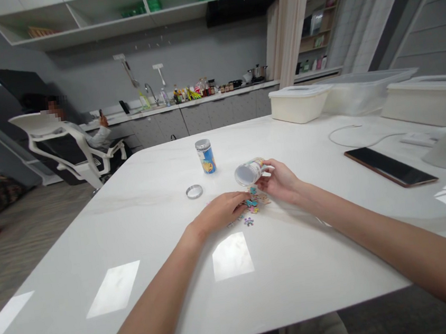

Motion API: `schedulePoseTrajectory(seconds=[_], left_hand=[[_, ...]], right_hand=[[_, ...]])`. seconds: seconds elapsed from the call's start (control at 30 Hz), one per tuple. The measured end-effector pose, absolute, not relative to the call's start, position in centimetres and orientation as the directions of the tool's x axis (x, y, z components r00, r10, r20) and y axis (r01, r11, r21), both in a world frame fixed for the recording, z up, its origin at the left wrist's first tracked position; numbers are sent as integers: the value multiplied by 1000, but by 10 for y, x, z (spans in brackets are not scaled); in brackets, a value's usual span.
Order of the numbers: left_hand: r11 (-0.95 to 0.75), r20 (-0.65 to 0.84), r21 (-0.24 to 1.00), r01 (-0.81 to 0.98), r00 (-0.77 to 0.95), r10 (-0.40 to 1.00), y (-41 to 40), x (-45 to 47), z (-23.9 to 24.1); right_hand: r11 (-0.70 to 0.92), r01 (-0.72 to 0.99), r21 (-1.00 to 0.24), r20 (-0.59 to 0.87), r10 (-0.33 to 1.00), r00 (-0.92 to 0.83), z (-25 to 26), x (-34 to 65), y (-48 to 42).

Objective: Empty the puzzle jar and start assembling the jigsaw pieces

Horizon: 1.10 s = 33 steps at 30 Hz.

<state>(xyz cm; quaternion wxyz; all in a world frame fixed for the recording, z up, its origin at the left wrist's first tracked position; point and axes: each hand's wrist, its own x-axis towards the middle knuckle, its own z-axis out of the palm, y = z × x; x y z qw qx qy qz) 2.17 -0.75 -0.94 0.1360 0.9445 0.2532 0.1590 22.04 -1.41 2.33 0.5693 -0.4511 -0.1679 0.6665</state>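
My right hand (279, 182) is closed round a cylindrical can (249, 172) tipped on its side, its open mouth facing left and towards me. Colourful jigsaw puzzle pieces (253, 204) lie in a small pile on the white table just below it. My left hand (225, 209) rests palm down at the pile's left side, fingers reaching out over the pieces and touching some. Its fingertips are partly hidden among them. A round silver lid (194, 192) lies left of the can. Behind it stands a second, blue can (206, 157) upright with its silver lid on.
A black phone (390, 165) and a white cable (349, 135) lie on the table (133, 219) at right. Lidded white boxes (300, 104) and a clear bin (362, 94) stand at the back right. Beyond the table, a person sits in a white chair (82, 160) near a kitchen counter.
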Motion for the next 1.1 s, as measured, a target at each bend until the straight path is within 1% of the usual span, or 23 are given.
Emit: schedulePoseTrajectory(seconds=[0.23, 0.5, 0.87, 1.1], left_hand=[[-847, 286, 305, 436, 806, 518, -4, 21, -10], [-850, 317, 226, 476, 789, 526, -3, 21, -6], [-836, 326, 203, 509, 770, 548, -3, 21, -4], [-828, 396, 201, 524, 730, 558, 2, 18, -7]], right_hand=[[-288, -614, -735, -400, 915, 49, 22, 221, -14], [-289, -597, -749, -401, 914, 60, 23, 220, -15], [-302, -580, -756, -404, 913, 52, 23, 221, -15], [-299, -602, -740, -408, 912, 48, 25, 220, -15]])
